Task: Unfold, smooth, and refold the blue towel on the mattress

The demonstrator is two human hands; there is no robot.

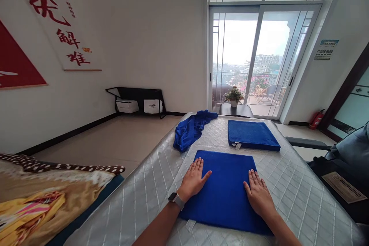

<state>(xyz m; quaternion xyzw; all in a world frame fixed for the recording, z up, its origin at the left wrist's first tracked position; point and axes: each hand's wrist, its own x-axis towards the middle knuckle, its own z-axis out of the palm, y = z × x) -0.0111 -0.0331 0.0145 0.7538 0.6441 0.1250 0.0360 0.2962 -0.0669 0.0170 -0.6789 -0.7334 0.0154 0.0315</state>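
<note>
A flat, folded blue cloth point(226, 196) lies on the silver quilted table cover point(144, 196), a white tag showing at its near edge. My left hand point(193, 178) rests flat on its left side, with a watch on the wrist. On the right side, my right hand point(258, 192) lies flat with its fingers pointing forward. Both hands hold nothing. Behind and to the right sits a neat stack of folded blue cloths point(252, 133) with white tags. A crumpled blue cloth point(188, 130) lies behind and to the left.
A potted plant point(234, 97) stands on a chair beyond the table's far edge. At the left is a surface with patterned blankets point(57, 192). On the right are a dark chair point(351, 161) and a fire extinguisher point(316, 119). A black rack point(138, 94) stands by the wall.
</note>
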